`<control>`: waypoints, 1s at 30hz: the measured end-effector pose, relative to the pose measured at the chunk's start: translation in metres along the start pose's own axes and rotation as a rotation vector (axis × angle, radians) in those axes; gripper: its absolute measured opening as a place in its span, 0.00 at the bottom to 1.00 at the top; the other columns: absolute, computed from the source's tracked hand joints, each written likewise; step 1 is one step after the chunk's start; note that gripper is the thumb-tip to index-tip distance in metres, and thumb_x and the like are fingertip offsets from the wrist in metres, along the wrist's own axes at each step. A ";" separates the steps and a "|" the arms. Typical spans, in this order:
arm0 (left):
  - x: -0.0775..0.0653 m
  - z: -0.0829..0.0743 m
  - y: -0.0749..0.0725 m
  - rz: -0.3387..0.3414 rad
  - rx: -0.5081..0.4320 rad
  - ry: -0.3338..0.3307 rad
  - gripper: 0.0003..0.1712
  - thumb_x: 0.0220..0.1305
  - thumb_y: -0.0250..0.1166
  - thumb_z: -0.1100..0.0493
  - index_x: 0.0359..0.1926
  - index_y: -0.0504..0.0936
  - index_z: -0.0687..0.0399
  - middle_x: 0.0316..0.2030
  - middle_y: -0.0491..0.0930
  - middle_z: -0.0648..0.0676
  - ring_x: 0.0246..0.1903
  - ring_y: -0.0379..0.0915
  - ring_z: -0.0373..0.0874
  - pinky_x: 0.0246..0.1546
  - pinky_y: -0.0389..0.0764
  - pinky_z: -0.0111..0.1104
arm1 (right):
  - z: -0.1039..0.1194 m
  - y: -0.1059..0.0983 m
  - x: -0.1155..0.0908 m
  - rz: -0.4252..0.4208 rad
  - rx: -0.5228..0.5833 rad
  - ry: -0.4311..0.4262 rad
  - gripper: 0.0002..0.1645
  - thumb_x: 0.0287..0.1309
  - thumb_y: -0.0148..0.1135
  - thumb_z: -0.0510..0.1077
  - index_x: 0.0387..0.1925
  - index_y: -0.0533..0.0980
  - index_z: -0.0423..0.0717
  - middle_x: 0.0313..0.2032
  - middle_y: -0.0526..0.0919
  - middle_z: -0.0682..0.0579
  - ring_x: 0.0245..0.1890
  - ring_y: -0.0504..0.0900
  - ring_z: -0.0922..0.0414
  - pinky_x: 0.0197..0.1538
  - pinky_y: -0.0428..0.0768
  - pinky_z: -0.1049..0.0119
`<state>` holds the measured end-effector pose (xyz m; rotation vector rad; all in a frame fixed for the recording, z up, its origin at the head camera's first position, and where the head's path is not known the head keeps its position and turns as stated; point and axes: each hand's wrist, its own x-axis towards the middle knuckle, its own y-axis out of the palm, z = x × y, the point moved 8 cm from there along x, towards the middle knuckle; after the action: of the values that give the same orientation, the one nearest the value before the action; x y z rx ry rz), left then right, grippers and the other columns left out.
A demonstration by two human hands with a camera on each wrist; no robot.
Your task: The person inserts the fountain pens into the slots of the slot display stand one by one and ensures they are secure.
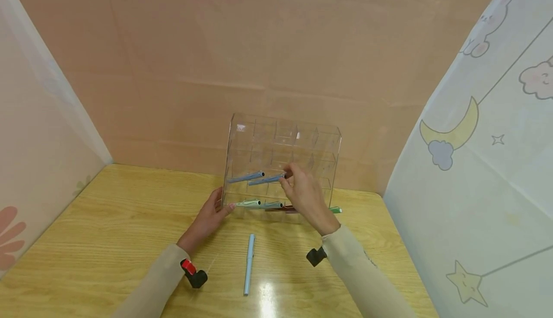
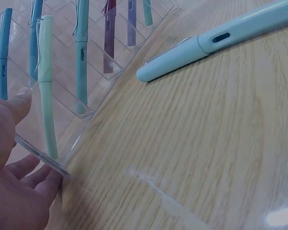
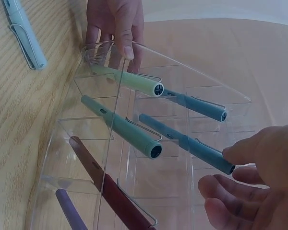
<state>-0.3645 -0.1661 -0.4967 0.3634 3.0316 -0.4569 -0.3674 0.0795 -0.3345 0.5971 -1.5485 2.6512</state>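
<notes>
A clear acrylic rack with stepped compartments stands on the table. My left hand grips its lower left side, thumb in front and fingers behind. My right hand pinches the cap end of a blue pen lying tilted in the second row from the bottom. Left of it in that row sits another blue pen. The bottom row holds a pale green pen, a teal green pen, a dark red pen, a purple pen and a green pen.
A light blue capped pen lies on the wooden table in front of the rack, between my forearms. Behind the rack hangs an orange-brown backdrop. Printed white sheets close off both sides.
</notes>
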 end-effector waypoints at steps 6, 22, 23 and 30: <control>0.001 -0.001 0.001 0.000 0.009 0.002 0.47 0.83 0.58 0.49 0.86 0.41 0.60 0.85 0.45 0.69 0.83 0.47 0.73 0.81 0.58 0.63 | -0.004 -0.005 -0.004 0.009 0.025 0.026 0.20 0.74 0.67 0.48 0.60 0.79 0.43 0.50 0.91 0.45 0.14 0.63 0.63 0.16 0.59 0.73; -0.001 0.000 0.001 0.000 0.003 -0.010 0.45 0.84 0.57 0.51 0.86 0.41 0.58 0.85 0.45 0.69 0.83 0.46 0.72 0.81 0.57 0.64 | -0.004 -0.030 -0.023 -0.046 0.042 0.037 0.18 0.75 0.65 0.50 0.58 0.81 0.44 0.49 0.91 0.46 0.11 0.65 0.64 0.14 0.61 0.71; -0.001 0.000 0.001 0.000 0.004 -0.010 0.45 0.84 0.57 0.50 0.86 0.41 0.58 0.85 0.45 0.69 0.83 0.47 0.72 0.81 0.57 0.64 | -0.003 -0.031 -0.026 -0.046 0.046 0.035 0.17 0.74 0.66 0.49 0.57 0.81 0.44 0.49 0.91 0.47 0.12 0.67 0.64 0.14 0.62 0.71; -0.001 -0.002 0.000 0.003 -0.016 -0.001 0.47 0.83 0.59 0.47 0.86 0.43 0.55 0.85 0.46 0.67 0.83 0.47 0.71 0.81 0.57 0.64 | 0.003 -0.036 -0.043 -0.045 0.061 0.019 0.16 0.72 0.68 0.45 0.56 0.80 0.46 0.48 0.91 0.48 0.17 0.73 0.67 0.17 0.69 0.72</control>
<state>-0.3633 -0.1653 -0.4944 0.3663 3.0311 -0.4322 -0.3189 0.1025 -0.3176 0.6006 -1.4366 2.6718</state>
